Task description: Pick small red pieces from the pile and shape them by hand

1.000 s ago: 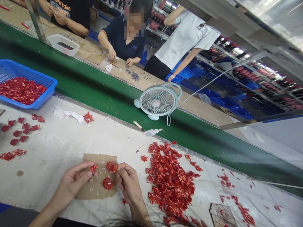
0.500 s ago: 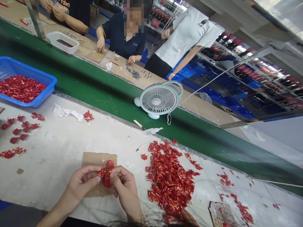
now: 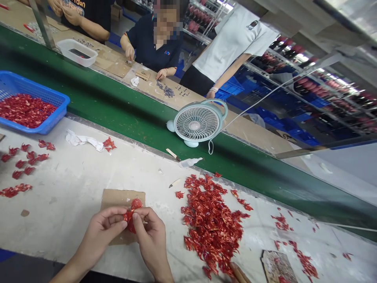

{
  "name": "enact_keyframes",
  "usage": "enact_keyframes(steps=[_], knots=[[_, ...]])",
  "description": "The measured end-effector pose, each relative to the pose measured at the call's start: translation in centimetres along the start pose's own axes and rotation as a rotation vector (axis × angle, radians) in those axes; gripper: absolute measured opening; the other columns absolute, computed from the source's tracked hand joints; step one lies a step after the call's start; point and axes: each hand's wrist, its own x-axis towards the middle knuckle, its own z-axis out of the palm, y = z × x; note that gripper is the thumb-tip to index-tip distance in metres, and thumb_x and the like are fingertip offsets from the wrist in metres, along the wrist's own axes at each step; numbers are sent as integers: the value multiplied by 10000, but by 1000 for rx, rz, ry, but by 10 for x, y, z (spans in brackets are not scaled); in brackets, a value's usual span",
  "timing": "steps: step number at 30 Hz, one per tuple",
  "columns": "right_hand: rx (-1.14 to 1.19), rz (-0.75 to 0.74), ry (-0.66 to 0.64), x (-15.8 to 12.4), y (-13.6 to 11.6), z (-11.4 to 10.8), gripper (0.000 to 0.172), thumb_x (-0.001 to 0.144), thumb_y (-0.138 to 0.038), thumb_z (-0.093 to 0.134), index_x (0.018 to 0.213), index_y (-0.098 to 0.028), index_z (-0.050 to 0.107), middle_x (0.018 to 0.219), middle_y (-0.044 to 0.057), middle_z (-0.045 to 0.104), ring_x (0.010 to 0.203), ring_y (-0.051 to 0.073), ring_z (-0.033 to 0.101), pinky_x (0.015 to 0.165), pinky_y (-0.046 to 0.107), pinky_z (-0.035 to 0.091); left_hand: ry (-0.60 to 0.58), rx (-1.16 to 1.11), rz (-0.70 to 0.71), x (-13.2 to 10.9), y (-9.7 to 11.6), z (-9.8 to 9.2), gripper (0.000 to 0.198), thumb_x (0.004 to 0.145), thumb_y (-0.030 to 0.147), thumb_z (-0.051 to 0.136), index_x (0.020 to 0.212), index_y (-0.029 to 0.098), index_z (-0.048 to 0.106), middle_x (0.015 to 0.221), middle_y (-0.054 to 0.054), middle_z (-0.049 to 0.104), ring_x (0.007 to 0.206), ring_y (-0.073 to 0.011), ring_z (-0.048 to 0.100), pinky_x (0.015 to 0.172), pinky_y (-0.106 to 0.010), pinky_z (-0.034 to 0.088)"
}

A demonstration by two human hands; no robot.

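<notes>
While our left hand (image 3: 103,230) and right hand (image 3: 150,237) pinched the glossy red piece (image 3: 131,217) between fingertips, we judged it light, fragile, best held by its edges.

Two hands (image 3: 101,232), one cardboard sheet (image 3: 120,196), one basket (image 3: 38,88), one tray (image 3: 77,53), one fan (image 3: 197,122) and three co-workers (image 3: 153,49) show; the red pieces (image 3: 212,224) are too many to count.

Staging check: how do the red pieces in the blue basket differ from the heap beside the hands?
The red pieces in the blue plastic basket are walled in; the loose red heap lies on the white bench top. The basket's pieces form a dense mass; the heap has gaps and strays around its edge. The basket sits far left; the heap lies beside the right hand. Both are glossy, crinkled red pieces.
</notes>
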Motion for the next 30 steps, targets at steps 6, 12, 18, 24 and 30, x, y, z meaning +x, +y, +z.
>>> enact_keyframes(steps=[6, 12, 18, 24, 30], knots=[[11, -46, 50, -4, 5, 7, 323, 1061, -742, 876, 950, -441, 913, 751, 74, 731, 678, 318, 718, 651, 511, 679, 77, -27, 12, -2, 3, 7, 410, 697, 572, 1241, 1015, 383, 1063, 1227, -49, 1036, 1048, -358, 988, 956, -416, 836], [123, 9, 67, -8, 20, 8, 568, 915, -836, 1019, 1000, -286, 908, 928, 78, 894, 717, 220, 758, 652, 345, 650, 70, 48, 92, -4, 7, 7, 440, 742, 642, 1212, 994, 316, 1056, 1417, -136, 994, 1210, -395, 976, 955, -405, 848], [165, -29, 136, -9, 51, 7, 357, 955, -668, 1031, 981, -360, 854, 931, 82, 902, 738, 287, 809, 672, 421, 696, 7, 95, 132, -5, 5, 7, 367, 798, 612, 1200, 1007, 339, 1072, 1343, -151, 1008, 1209, -406, 986, 1042, -428, 840], [112, -128, 232, -4, 55, 4, 286, 896, -571, 990, 938, -386, 775, 823, 54, 848, 708, 319, 824, 647, 454, 717, 57, 143, 216, -7, -12, 21, 409, 824, 723, 1151, 1041, 387, 1066, 1385, -128, 995, 1300, -401, 962, 1066, -397, 836], [-202, -202, 553, 8, 15, -91, 379, 899, -578, 891, 1173, -366, 737, 953, 77, 910, 805, 357, 896, 687, 474, 728, 44, 356, 334, 16, -19, -28, 473, 862, 732, 1091, 1247, 462, 1038, 1524, -86, 976, 1252, -412, 985, 1047, -461, 851]])
